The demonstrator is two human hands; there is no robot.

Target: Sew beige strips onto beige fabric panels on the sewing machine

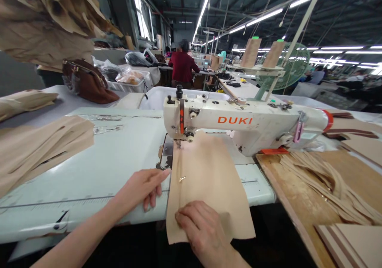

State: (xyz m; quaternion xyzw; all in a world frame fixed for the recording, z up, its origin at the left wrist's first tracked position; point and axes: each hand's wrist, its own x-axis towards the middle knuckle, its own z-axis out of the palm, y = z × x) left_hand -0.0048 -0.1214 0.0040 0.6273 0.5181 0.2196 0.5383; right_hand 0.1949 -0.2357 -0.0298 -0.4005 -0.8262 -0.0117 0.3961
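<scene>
A beige panel (209,172) lies under the needle of the white sewing machine (205,118), its near end hanging over the table's front edge. Along its left side runs a zipper strip with a small metal pull (182,179). My left hand (147,186) is just left of the panel, thumb stretched toward its edge and fingers apart, holding nothing. Fingers of my right hand (203,226) are bent together over the near left part of the panel, pinching the zipper strip near its end.
Beige pieces (44,144) lie on the left of the table (128,140). On the right, a wooden board (286,196) bears beige strips (337,184) and stacked panels (355,244). Behind are a brown bag (89,81), thread cones (251,53), a fan (298,67) and a seated person in red (183,67).
</scene>
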